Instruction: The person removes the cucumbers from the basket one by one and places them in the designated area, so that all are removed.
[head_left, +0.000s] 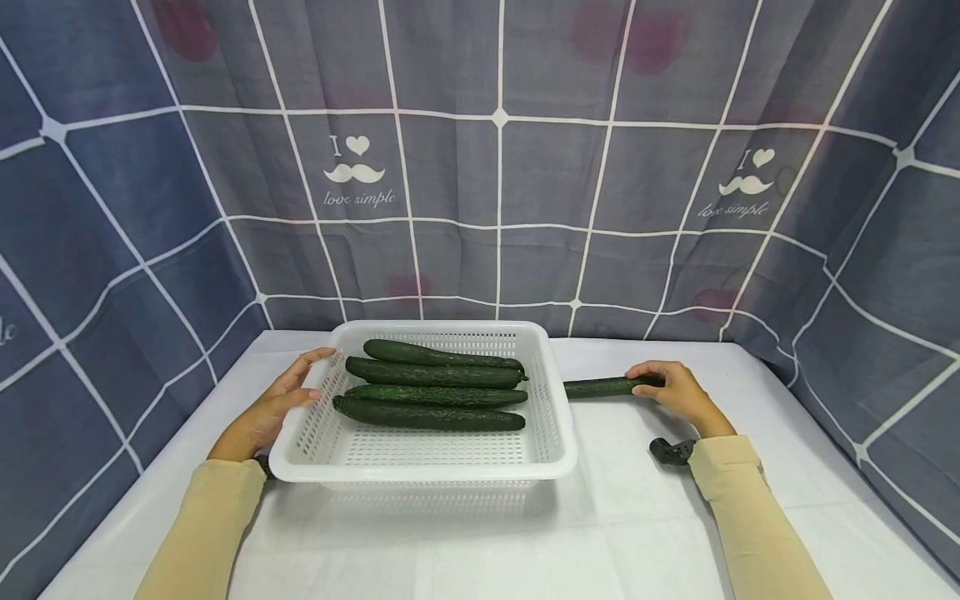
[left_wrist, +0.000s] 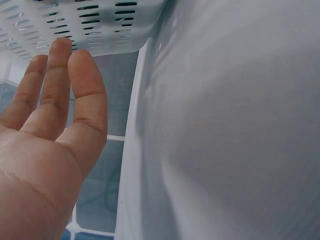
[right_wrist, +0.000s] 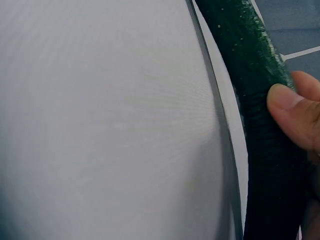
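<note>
A white perforated plastic basket (head_left: 450, 477) holds several long dark green cucumbers (head_left: 435, 372) lying side by side. At its left rim is my left hand (head_left: 281, 404), fingers fairly straight and spread; in the left wrist view the fingertips (left_wrist: 61, 46) reach the slotted wall. To the right of the basket, my right hand (head_left: 675, 396) pinches another cucumber (head_left: 600, 387) near its right end, thumb on the near side and fingers over the far side. That cucumber's left end is hidden behind the basket's right wall. The right wrist view shows the thumb (right_wrist: 287, 107) pressed on the bumpy skin.
A white cloth (head_left: 420, 558) covers the table. Grey-blue grid-patterned curtains (head_left: 540, 175) hang behind the table and along both sides. A small black device (head_left: 670, 451) sits at the right wrist, beside the sleeve cuff.
</note>
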